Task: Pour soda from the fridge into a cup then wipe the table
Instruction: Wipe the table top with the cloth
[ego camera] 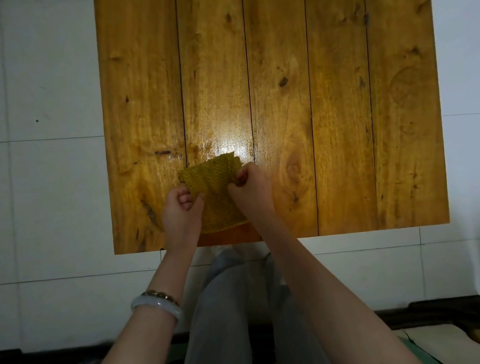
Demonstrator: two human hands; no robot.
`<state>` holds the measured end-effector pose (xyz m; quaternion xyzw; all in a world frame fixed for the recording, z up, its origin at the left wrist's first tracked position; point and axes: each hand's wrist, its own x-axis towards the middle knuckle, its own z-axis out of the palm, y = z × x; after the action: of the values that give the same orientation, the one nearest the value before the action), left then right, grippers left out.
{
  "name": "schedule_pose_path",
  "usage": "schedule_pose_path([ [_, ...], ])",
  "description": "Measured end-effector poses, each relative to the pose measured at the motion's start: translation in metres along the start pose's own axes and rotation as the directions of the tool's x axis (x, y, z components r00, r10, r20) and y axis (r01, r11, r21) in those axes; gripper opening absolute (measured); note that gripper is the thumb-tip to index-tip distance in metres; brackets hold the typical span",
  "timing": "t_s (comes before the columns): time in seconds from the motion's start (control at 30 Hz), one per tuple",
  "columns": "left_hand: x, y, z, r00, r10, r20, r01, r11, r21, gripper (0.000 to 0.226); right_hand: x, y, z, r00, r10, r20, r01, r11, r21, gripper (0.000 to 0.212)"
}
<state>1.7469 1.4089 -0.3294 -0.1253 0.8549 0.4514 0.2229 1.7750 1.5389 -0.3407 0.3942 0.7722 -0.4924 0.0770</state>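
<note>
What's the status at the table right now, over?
Both busy: left hand and right hand pinch the yellow cloth. Cloth spread between them, over the wooden table near edge. Nothing seen in its way.

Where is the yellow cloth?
In the head view, the yellow cloth is by the front edge of the wooden table, left of centre, held by the left hand and right hand.

floor (42,202): pale large tiles | bottom edge: dark wooden furniture (454,312) | light: dim
</note>
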Motion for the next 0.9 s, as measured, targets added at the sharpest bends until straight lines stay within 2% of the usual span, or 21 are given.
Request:
schedule_pose_path([
  [0.1, 0.004, 0.0, -0.002, 0.999, -0.023, 0.033, 0.023, 1.0, 0.01, 0.017, 0.0, 0.0, -0.001, 0.999, 0.034, -0.004, -0.034, 0.996, 0.083, 0.021],
  [0.2, 0.005, -0.002, -0.001, 0.998, 0.012, 0.057, -0.013, 1.0, 0.028, 0.014, 0.001, 0.005, -0.006, 1.0, 0.006, -0.004, -0.005, 0.991, 0.131, 0.023],
  [0.37, 0.005, -0.006, -0.001, 0.998, 0.057, 0.042, -0.061, 0.991, 0.118, 0.024, 0.005, 0.012, -0.013, 0.998, -0.065, -0.001, 0.065, 0.994, 0.092, 0.022],
  [0.53, 0.004, -0.006, 0.005, 0.998, 0.033, 0.047, -0.035, 0.999, 0.031, 0.023, 0.01, 0.017, -0.027, 0.995, -0.093, -0.024, 0.095, 0.987, 0.126, 0.024],
  [0.7, -0.014, 0.011, 0.029, 0.99, 0.102, 0.101, -0.1, 0.995, -0.021, 0.021, 0.012, 0.034, -0.068, 0.994, -0.103, -0.035, 0.107, 0.985, 0.137, 0.025],
  [0.9, -0.052, 0.043, 0.097, 0.976, 0.151, 0.157, -0.145, 0.988, -0.047, 0.025, 0.014, 0.076, -0.146, 0.989, -0.133, -0.069, 0.14, 0.984, 0.108, 0.023],
])
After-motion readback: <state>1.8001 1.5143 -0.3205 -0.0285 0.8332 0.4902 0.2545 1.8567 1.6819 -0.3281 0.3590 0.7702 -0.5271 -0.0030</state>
